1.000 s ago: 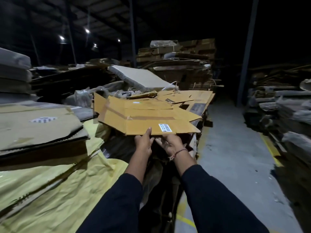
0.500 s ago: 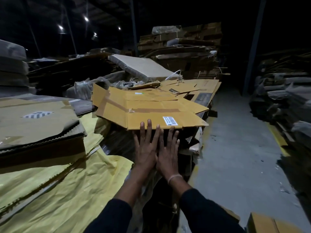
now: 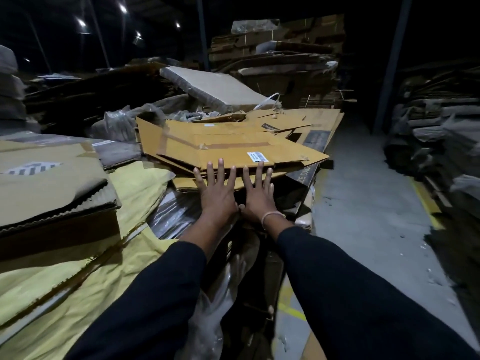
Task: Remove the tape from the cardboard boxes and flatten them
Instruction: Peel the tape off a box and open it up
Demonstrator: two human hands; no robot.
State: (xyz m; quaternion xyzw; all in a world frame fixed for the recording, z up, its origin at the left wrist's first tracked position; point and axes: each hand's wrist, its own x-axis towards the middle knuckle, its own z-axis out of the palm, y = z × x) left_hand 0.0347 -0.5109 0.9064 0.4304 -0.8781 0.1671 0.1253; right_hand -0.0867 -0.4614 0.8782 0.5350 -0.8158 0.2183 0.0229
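2 dark navy long sleeves (image 3: 350, 294), pale wristband (image 3: 270, 216) on right wrist

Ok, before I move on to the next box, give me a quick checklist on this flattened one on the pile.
1. Box collapsed: ok. The flattened cardboard box lies flat on top of the cardboard pile.
2. Tape removed: not ok. A brown tape strip still runs across its top face.
3. Hands free: ok. The left hand and right hand are spread flat at the box's near edge, gripping nothing.
4. Box seated on the pile: cannot tell. Its near-right corner sticks out past the sheets below.
5. White label: ok, still stuck near the front edge.
6. Aisle floor beside the pile: ok, no obstacle visible there.
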